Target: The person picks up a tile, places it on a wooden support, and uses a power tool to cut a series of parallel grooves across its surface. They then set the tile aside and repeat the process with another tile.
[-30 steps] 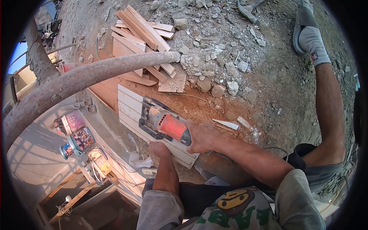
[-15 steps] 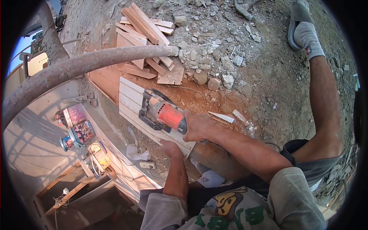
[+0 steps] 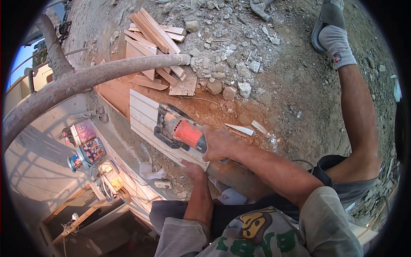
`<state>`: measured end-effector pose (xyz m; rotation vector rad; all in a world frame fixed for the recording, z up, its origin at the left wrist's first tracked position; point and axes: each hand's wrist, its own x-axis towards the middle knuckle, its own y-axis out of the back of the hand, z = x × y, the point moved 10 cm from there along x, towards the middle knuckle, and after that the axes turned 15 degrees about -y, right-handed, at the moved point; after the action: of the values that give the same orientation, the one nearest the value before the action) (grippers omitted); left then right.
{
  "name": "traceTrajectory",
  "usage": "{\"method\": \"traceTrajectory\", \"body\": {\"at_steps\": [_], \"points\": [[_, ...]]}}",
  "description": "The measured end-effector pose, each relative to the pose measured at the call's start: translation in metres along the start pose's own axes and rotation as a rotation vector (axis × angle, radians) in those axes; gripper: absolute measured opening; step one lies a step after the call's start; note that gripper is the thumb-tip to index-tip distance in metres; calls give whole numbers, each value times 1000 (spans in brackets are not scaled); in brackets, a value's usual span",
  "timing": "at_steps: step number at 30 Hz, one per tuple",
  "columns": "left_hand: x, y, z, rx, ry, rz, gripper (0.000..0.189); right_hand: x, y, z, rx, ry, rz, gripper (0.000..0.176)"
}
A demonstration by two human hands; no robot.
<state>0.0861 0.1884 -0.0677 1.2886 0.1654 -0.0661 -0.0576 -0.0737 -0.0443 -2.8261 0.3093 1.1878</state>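
A red and black handheld circular saw (image 3: 187, 132) rests with its base on a pale grooved board (image 3: 143, 112). My right hand (image 3: 216, 143) is wrapped round the rear of its body. At the board's near edge, my left hand (image 3: 193, 169) grips the board, thumb on top and the other fingers mostly hidden. The board slants from upper left to lower right, and its lower end lies by my leg. The saw's blade is out of sight beneath its base.
Offcuts of wood (image 3: 156, 32) lie piled beyond the board, under a thick bent pole (image 3: 107, 66). Rubble (image 3: 244, 68) and a hammer-like tool head (image 3: 260, 9) lie farther off. Patterned buckets (image 3: 93, 150) and a power strip (image 3: 163, 184) are to the left.
The view has shifted slightly, so the ground and wood pile appear a little farther left. My left hand has moved slightly right relative to the board; the saw stays nearly in place on it.
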Motion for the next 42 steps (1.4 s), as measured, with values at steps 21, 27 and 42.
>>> {"method": "traceTrajectory", "body": {"at_steps": [21, 27, 42], "points": [[9, -5, -10, -21, 24, 6, 94, -32, -4, 32, 20, -23, 7, 71], [7, -9, -9, -47, 18, -23, 92, -43, -8, 46, 9, -38, -4, 71], [6, -2, -3, -8, 29, 40, 89, -56, -10, 57, 16, -41, 11, 62]]}}
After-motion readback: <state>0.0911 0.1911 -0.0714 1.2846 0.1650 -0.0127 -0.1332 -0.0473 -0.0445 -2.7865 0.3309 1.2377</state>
